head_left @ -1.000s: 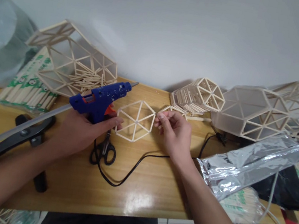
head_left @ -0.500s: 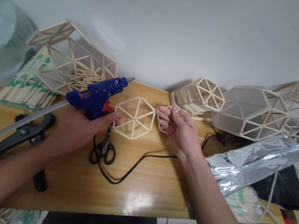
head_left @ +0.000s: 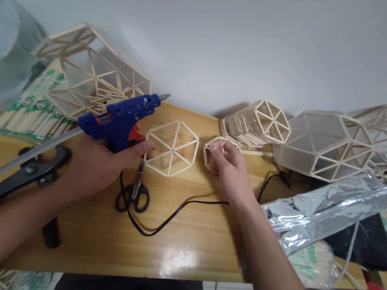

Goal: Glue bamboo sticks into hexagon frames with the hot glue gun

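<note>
Clutter crowds a wooden table set against a pale wall: stick lattice shells along the far edge, scissors and a black cord near the middle. The left hand is wrapped tight round a blue glue gun, fingertips touching a flat stick hexagon on the table. Just right of it, the right hand pinches a smaller hexagon.

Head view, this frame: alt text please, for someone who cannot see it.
A left hand grips a blue glue gun beside a flat hexagon of wooden sticks on a wooden table. The right hand fingers a smaller stick hexagon; scissors lie nearby.
</note>
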`<state>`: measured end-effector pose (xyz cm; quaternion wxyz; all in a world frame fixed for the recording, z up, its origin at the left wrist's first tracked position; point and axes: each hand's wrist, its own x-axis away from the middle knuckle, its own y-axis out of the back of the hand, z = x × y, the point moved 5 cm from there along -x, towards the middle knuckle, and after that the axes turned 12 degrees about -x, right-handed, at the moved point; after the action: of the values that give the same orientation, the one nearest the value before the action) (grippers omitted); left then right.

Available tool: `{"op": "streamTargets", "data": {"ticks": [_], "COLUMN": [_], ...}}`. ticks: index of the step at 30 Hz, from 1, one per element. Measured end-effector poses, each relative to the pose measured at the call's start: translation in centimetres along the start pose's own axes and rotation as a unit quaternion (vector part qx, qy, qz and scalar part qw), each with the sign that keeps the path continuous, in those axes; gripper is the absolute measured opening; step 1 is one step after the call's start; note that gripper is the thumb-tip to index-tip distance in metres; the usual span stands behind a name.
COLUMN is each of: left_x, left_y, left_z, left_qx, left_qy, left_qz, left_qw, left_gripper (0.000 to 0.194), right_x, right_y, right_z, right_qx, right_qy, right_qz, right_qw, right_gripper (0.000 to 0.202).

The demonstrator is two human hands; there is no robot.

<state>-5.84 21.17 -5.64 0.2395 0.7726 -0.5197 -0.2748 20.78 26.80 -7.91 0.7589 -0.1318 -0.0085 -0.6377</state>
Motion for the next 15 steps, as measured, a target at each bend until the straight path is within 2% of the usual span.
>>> {"op": "streamTargets", "data": {"ticks": [4,7,11,13,15], "left_x": [-0.1,-0.2,-0.3,-0.2,-0.2], "left_y": [0.2,0.2,0.2,0.3,0.3], "left_z": [0.0,0.1,-0.4,-0.6,-0.7], "left_qx": [-0.016,0.009,0.009,0.011,0.019], "left_qy": [-0.016,-0.013,-0.014,-0.01,-0.006], "left_qz": [-0.025,-0.034,-0.02,-0.019,-0.012], "left_qw": [0.999,0.999,1.0,1.0,1.0], "left_gripper": [0.02,0.019,0.019,0.02,0.02], "right_x": [0.4,0.8,1.0,0.9,0.8], "right_y": [-0.7,-1.2,-1.1,-1.1,-0.9], "right_z": [0.5,0.9,0.8,0.7,1.1], "right_qx": [0.168,0.229,0.264,0.255,0.217], "right_qy": [0.074,0.106,0.104,0.108,0.122], "right_qz": [0.053,0.088,0.104,0.11,0.084], "right_qw": [0.982,0.964,0.953,0.955,0.965], "right_gripper": [0.057,0.054,0.037,0.035,0.04]}}
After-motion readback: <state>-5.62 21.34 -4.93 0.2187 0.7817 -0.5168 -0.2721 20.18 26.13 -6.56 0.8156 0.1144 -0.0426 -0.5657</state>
